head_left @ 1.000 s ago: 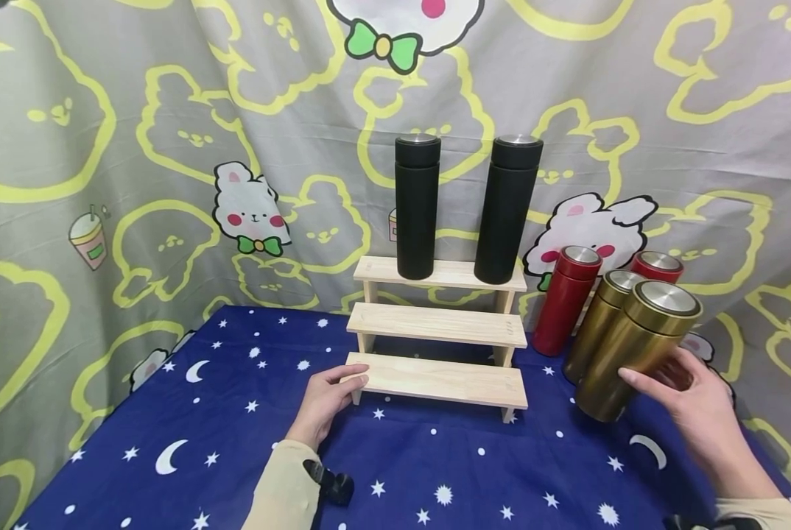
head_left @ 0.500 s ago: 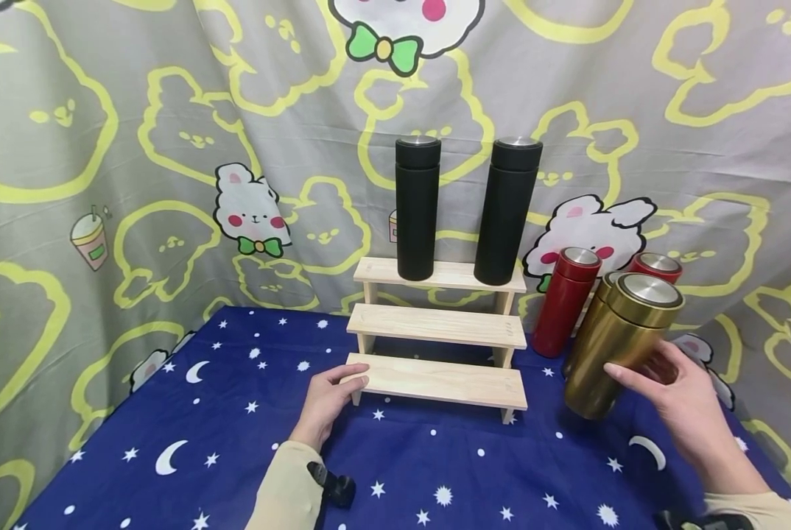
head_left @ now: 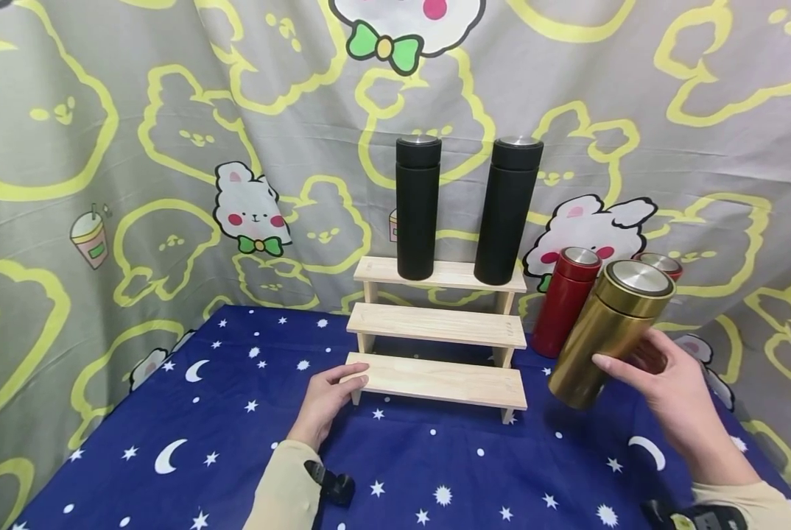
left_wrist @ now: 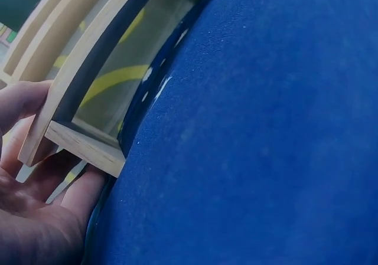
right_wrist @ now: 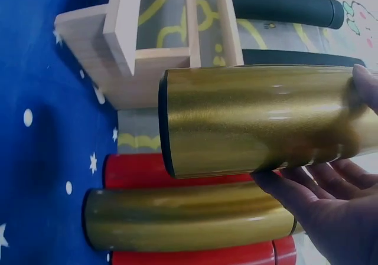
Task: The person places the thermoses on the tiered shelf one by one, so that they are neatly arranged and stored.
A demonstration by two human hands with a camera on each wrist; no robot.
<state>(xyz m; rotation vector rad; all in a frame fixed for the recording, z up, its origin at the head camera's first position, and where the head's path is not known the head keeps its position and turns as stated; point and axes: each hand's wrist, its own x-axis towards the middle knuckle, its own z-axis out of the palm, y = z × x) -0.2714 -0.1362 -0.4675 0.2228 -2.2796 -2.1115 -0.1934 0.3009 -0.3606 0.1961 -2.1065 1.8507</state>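
Observation:
My right hand [head_left: 670, 397] grips a gold vacuum flask [head_left: 607, 331] with a silver lid top, held tilted above the cloth. In the right wrist view the flask's dark base hangs free of the surface, and a second gold flask [right_wrist: 189, 218] stands behind it between two red ones. My left hand [head_left: 329, 397] pinches the left end of the lowest board of a three-step wooden stand [head_left: 435, 379]; in the left wrist view its thumb and fingers lie round the board's end. Two black flasks [head_left: 417, 213] stand upright on the top step.
A red flask [head_left: 565, 302] stands right of the stand; another red flask [head_left: 661, 263] is mostly hidden behind the held one. Dark blue cloth [head_left: 236, 442] with stars and moons covers the table. A patterned grey curtain [head_left: 170, 162] hangs close behind.
My right hand has moved left and slightly up with the gold flask, now hiding the second gold flask in the head view. The left hand has stayed on the stand.

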